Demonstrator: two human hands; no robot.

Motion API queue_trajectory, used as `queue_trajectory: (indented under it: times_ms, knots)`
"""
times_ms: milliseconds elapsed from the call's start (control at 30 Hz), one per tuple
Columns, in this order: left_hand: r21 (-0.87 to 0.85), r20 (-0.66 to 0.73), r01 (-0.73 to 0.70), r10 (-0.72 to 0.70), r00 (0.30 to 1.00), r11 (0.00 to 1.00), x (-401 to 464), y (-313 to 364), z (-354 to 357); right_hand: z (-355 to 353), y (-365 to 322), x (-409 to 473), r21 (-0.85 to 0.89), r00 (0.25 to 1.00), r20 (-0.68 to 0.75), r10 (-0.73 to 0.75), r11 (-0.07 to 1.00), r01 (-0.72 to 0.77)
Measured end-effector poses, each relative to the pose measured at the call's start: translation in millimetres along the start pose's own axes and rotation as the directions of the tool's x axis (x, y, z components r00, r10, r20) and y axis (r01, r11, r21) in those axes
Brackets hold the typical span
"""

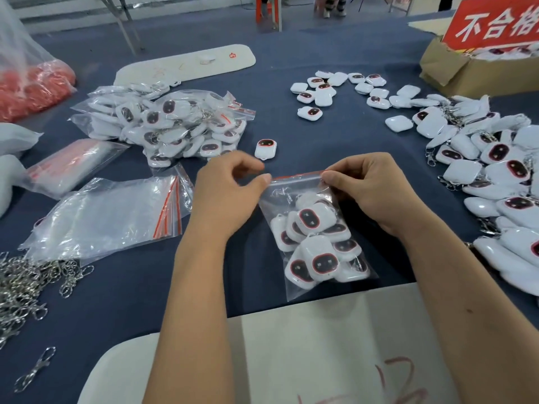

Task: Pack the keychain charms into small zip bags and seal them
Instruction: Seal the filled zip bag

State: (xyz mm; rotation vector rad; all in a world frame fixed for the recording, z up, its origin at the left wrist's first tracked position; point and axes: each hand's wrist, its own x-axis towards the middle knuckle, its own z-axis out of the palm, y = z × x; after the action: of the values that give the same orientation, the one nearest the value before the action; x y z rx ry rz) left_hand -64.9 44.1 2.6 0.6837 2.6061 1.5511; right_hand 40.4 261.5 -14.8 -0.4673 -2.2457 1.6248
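Worktop: dark blue cloth covers the worktop (335, 135) we work at; beyond its far edge we see only floor and table legs.
Zip bag: the small clear zip bag (318, 237) lies near centre, filled with white charms (319, 259) with dark, red-rimmed faces; several are hidden under the top ones.
Left hand: our left hand (227, 193) pinches the bag's left top corner, its fingers (264, 179) curled and clamped on the red zip strip.
Right hand: our right hand (370, 188) pinches the right top corner, fingers pressed together on the strip.
Seal: we cannot tell whether the strip is fully closed; it is creased between the hands.
Loose charm: one single charm (265, 148) lies just beyond the left hand.
Packed bags: a heap of filled bags (172, 123) sits far left.
Empty bags: a flat stack of empty bags (108, 214) lies to the left.
Clasps: metal clasps (26, 287) pile at the near left, cut off by the edge.
Loose pile: unpacked charms (493, 170) spread along the right, partly out of frame.
Box: a cardboard box (466, 71) at far right carries a red sign, its lettering cut off.
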Motion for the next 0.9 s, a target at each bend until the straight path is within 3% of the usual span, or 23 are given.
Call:
queue_trajectory:
  times_ms: [100, 233, 633, 900]
  knots:
    - [0.117, 0.051, -0.167, 0.162, 0.985, 0.979, 6, 22, 13, 1, -4, -1, -0.027, 1.0, 0.007, -0.021, 0.999, 0.022]
    - [0.298, 0.266, -0.224, 0.145, 0.953, 0.928, 17, 41, 35, 1, -6, -2, -0.091, 0.997, -0.002, -0.082, 0.993, 0.081]
    - [0.207, 0.297, -0.195, 0.128, 0.946, 0.959, 23, 38, 43, 1, -1, 2, -0.069, 0.987, 0.096, -0.131, 0.988, 0.138]
    - [0.169, 0.286, -0.175, 0.122, 0.95, 0.97, 24, 30, 32, 2, -2, 1, -0.111, 0.984, 0.058, -0.166, 0.979, 0.172]
